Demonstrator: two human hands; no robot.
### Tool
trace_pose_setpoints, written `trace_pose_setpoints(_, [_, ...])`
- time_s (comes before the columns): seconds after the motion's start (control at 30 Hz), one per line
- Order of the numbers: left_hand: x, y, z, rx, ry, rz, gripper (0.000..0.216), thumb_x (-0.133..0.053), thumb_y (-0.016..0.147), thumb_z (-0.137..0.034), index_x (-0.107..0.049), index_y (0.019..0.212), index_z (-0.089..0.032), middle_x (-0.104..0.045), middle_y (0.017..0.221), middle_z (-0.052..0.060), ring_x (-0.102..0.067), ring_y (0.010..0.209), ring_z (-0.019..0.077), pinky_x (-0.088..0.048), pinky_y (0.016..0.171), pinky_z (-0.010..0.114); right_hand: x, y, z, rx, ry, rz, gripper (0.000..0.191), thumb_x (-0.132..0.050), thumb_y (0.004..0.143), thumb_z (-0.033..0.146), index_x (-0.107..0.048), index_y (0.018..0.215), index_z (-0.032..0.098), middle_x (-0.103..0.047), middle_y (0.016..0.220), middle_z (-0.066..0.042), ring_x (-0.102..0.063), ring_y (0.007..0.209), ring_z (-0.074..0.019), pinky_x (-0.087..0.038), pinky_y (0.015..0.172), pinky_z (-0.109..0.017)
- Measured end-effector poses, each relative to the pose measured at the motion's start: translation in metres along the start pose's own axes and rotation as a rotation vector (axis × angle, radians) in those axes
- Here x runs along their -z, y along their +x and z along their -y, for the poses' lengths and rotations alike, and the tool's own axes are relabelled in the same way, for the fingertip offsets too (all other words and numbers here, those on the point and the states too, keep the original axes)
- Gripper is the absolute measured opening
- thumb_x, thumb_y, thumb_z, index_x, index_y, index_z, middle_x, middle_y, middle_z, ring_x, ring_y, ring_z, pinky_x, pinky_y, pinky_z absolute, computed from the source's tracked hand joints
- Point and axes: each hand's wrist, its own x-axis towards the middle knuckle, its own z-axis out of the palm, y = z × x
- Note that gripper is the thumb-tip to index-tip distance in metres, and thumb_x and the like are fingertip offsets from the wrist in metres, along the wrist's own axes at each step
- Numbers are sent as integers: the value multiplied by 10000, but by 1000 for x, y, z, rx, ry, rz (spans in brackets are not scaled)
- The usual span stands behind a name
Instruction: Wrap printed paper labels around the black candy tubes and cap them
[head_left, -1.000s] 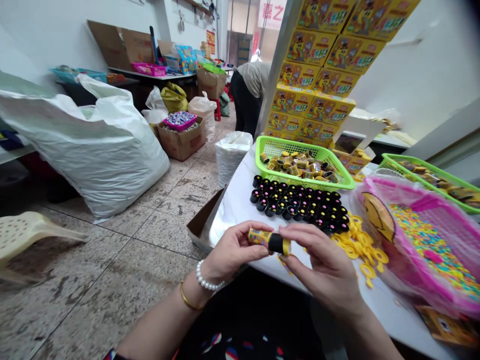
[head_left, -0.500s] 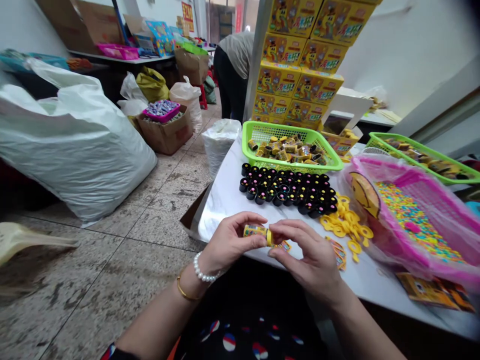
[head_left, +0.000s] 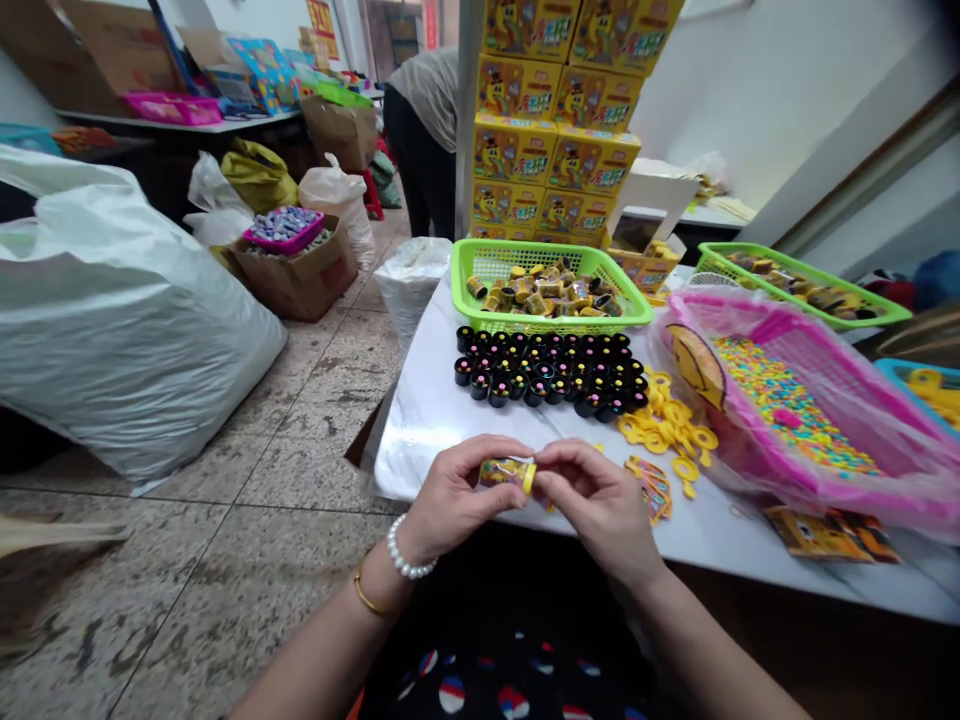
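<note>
Between my hands, above the table's near edge, lies a small yellow candy cup (head_left: pixel 502 472) on its side, with a printed wrap and a yellow lid (head_left: pixel 529 478) facing right. My left hand (head_left: pixel 454 500) grips its body between thumb and fingers. The fingertips of my right hand (head_left: pixel 604 510) are pinched at the lid end. Just beyond stand rows of black cups (head_left: pixel 551 375) with pink and yellow candies in them. To their right are a heap of yellow ring-shaped lids (head_left: pixel 664 425) and a small pile of printed labels (head_left: pixel 651 488).
A green basket (head_left: pixel 551 325) of finished-looking cups stands behind the black ones. On the right sits a pink basket (head_left: pixel 840 365) of coloured candies. Stacked yellow boxes (head_left: pixel 555 155) rise at the back. A big white sack (head_left: pixel 127 330) fills the floor left; a person (head_left: pixel 424 130) bends over behind.
My right fingers have closed in on the lid end of the cup, where they were more spread before. The whole view has shifted a little to the right.
</note>
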Motion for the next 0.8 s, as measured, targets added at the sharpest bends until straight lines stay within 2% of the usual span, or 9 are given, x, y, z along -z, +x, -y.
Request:
trace_pose_setpoints(0.07, [0,2,2,86,-76,-25,324,-803,717,-336,-697,951,-139,-691,870,52,-623,787,153,-500,749,264,3,-2,-1,87,-76,12,173,-650,855,230,-658,1027,213,-632,1061,-76,-662,889,-179,-597,784,-327])
trace_pose_setpoints(0.13, [-2,4,1,178,-146,-51,348,-804,713,-357,-654,934,-135,-647,740,10,-580,647,111,-479,640,231,7,-4,0,153,-115,32,312,-638,851,194,-615,1159,231,-588,1174,-92,-654,951,-188,-598,823,-348])
trace_pose_setpoints(0.23, [-7,6,-3,204,-168,-42,382,-820,686,-391,-630,893,-133,-615,701,-10,-547,608,97,-449,599,215,10,-4,1,244,-239,-9,381,-662,830,172,-588,1196,246,-612,1135,-70,-671,858,-157,-605,787,-323])
trace_pose_setpoints(0.3, [-12,7,-7,184,-144,-55,384,-822,678,-411,-636,867,-132,-615,734,-3,-548,647,101,-445,621,215,9,-4,4,296,-323,-35,347,-681,815,169,-609,1148,238,-637,1101,-57,-678,819,-146,-602,773,-306])
trace_pose_setpoints(0.43, [-18,7,-11,190,-136,-53,366,-830,675,-382,-630,861,-139,-612,747,-10,-543,659,95,-435,625,205,9,-3,9,303,-355,-63,282,-675,809,143,-627,1075,223,-666,1014,-41,-673,784,-139,-588,720,-283])
trace_pose_setpoints(0.53, [-20,6,-12,194,-174,-2,347,-811,707,-360,-628,902,-139,-626,759,-7,-560,639,89,-443,606,202,16,-2,13,381,-393,-63,259,-655,805,106,-645,1032,229,-682,952,-35,-670,854,-164,-575,769,-305])
trace_pose_setpoints(0.63, [-20,4,-13,214,-205,44,365,-802,724,-343,-634,972,-136,-655,769,10,-595,630,101,-464,592,212,28,-2,15,501,-414,-26,315,-642,811,88,-648,1088,238,-675,1017,-62,-664,942,-184,-574,816,-328])
trace_pose_setpoints(0.73, [-22,2,-14,280,-190,56,356,-792,737,-342,-653,977,-117,-668,735,21,-579,575,92,-468,566,214,36,-4,15,590,-401,34,361,-625,823,66,-646,1133,249,-668,1032,-75,-670,933,-181,-585,802,-330])
trace_pose_setpoints(0.8, [-25,0,-14,287,-189,69,346,-774,755,-349,-666,986,-116,-680,753,34,-570,566,91,-474,564,222,36,-7,13,606,-408,-1,369,-648,809,72,-653,1131,251,-676,1015,-74,-676,918,-187,-590,800,-339])
